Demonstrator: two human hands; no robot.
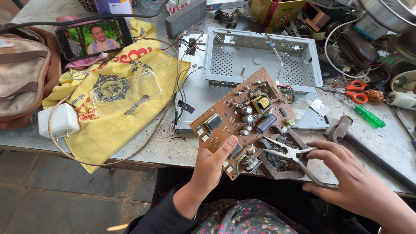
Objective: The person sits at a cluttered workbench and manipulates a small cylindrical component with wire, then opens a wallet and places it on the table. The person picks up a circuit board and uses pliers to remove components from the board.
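At the near edge of the desk [173, 149], your left hand [212, 167] grips the brown circuit board [245, 117] by its lower edge, thumb pressed on its component side, holding it tilted above the desk. Your right hand [353, 182] closes around the handles of the needle-nose pliers [291, 151], whose tips rest at the board's lower right corner. Behind the board lies a perforated metal chassis [260, 56]; a yellow cloth [125, 99] lies to the left.

1. An electronics repair workshop is showing here: a bare circuit board [245, 119] is sitting on a scarred counter [173, 149].
2. Behind the board, a perforated metal chassis [260, 58] is lying open.
3. Right of the board, scissors [356, 91], a green screwdriver [369, 116] and tangled wires [342, 39] are crowding the counter.
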